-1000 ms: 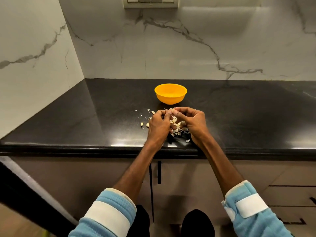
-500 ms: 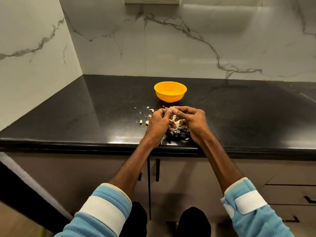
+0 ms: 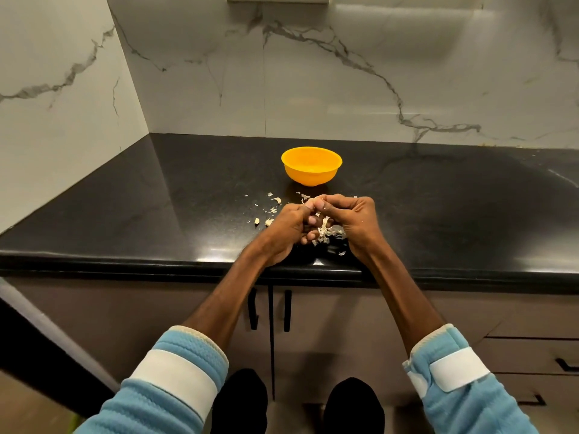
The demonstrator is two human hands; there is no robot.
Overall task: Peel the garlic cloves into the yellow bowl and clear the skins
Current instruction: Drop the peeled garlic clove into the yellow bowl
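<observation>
So, mid-peel here, I'd say. The left hand (image 3: 288, 227) and right hand (image 3: 354, 220) are brought together over the front of the black countertop (image 3: 156, 214), fingers curled in and the tips meeting in a tight pinch. What they're pinching is almost completely hidden by the fingers. Going by the task I'd guess it's a garlic clove, but I honestly can't make it out.

Below and between the hands sits a little pile of skins (image 3: 326, 233), and more loose flakes (image 3: 272, 211) lie scattered on the counter just left of the left hand. The yellow bowl (image 3: 310, 177) stands upright right behind the hands, near but not touching them. From this angle I can't tell whether any peeled cloves are in it.

Step-wise, I reckon this is the stripping part, with the clean-up not yet started since the skins are all over the counter. The next move probably calls for getting the last papery bits off, then a short reach forward to drop the clove over the rim. After that comes sweeping the flakes together, and those thin bits look like they'd drift easily.
</observation>
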